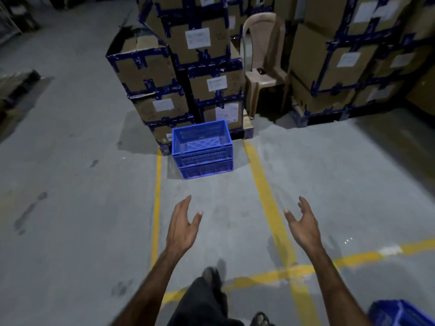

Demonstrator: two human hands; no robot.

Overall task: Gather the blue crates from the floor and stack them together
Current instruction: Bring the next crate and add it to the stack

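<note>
A stack of two blue crates (202, 149) stands on the grey floor ahead, right against the cardboard cartons. The top crate is nested in the lower one and looks empty. Another blue crate (400, 312) shows partly at the bottom right corner, cut off by the frame edge. My left hand (182, 228) and my right hand (303, 225) are stretched forward, palms facing each other, fingers spread, holding nothing. Both hands are well short of the stack, with bare floor between them and it.
Tall stacks of taped cardboard cartons (195, 55) rise behind the crates and at the right (341, 60). A beige plastic chair (263, 64) stands between them. Yellow floor lines (270, 198) run toward the stack. My leg and sandalled foot (207, 295) are below.
</note>
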